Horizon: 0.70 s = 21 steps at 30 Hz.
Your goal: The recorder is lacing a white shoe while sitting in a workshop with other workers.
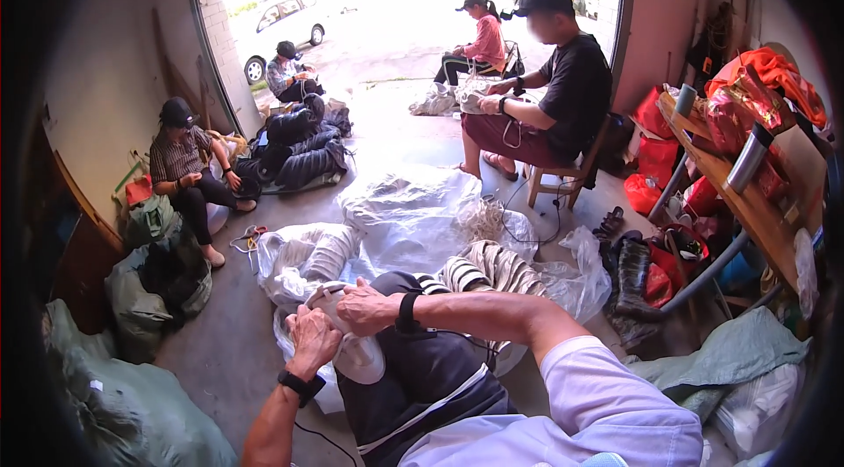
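Over my lap lies an off-white shoe, its rounded end resting on my dark trousers and another pale part rising beyond my fingers. My left hand is closed at the shoe's left edge, fingertips pinched against it. My right hand reaches across from the right and is closed on the shoe's upper part, its knuckles close to the left hand. Whether a thread or small tool sits between the fingers is too small to tell. Just past my knees are striped stacks of nested pale pieces.
Clear plastic sheeting covers the floor ahead, with another pale stack at its left. Several seated people work nearby, the closest a person in black. Green sacks stand left; a cluttered wooden table stands right.
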Each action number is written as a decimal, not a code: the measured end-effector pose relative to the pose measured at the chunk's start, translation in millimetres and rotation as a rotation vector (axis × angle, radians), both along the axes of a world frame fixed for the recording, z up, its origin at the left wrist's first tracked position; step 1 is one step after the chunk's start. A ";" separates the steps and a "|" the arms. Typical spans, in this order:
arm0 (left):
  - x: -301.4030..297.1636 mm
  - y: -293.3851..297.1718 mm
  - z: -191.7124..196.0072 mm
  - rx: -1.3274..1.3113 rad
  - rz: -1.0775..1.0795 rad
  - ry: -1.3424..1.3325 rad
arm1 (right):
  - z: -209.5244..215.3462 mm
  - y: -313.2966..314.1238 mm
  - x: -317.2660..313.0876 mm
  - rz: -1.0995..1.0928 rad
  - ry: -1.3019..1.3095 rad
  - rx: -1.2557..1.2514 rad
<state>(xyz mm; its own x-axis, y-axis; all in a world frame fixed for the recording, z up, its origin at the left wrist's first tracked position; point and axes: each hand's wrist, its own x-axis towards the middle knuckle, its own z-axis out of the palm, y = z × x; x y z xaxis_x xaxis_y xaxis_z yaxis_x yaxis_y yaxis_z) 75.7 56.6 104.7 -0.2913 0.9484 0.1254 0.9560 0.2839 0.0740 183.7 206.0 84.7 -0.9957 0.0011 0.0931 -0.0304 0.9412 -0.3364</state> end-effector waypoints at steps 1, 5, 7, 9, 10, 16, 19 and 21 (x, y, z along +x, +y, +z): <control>1.7 -2.5 -2.4 0.077 -0.007 -0.006 | -1.4 -0.6 0.8 -0.017 0.017 -0.025; 7.7 -12.3 -6.1 0.364 0.080 -0.303 | -22.8 -3.3 -7.0 -0.140 0.172 -0.127; 12.2 -15.4 -1.1 0.404 0.028 -0.340 | -22.4 -2.5 -10.6 -0.209 0.183 -0.193; 14.4 1.0 0.1 0.424 -0.039 -0.354 | -17.2 29.2 -20.8 -0.298 0.578 -0.595; 12.8 0.6 -2.2 0.459 -0.061 -0.345 | 1.4 30.5 -32.7 -0.319 0.539 -0.721; 6.0 -2.8 -6.6 0.657 0.010 -0.572 | 79.8 -6.8 -46.3 -0.133 0.543 -0.585; 11.7 -4.6 -11.3 0.780 0.056 -0.712 | 60.5 8.7 -31.5 -0.043 0.568 -0.377; 15.9 -9.0 -9.1 0.916 0.226 -0.954 | 46.0 11.8 -18.0 -0.138 0.595 -0.412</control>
<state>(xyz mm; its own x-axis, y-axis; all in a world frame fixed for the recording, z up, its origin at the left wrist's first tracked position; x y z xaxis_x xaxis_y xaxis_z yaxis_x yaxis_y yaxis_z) 91.6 47.6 95.6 -0.7584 0.5521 0.3465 0.3639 -0.0825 0.9278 165.8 217.7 130.7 -0.7653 0.2745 0.5822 -0.2081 0.7504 -0.6274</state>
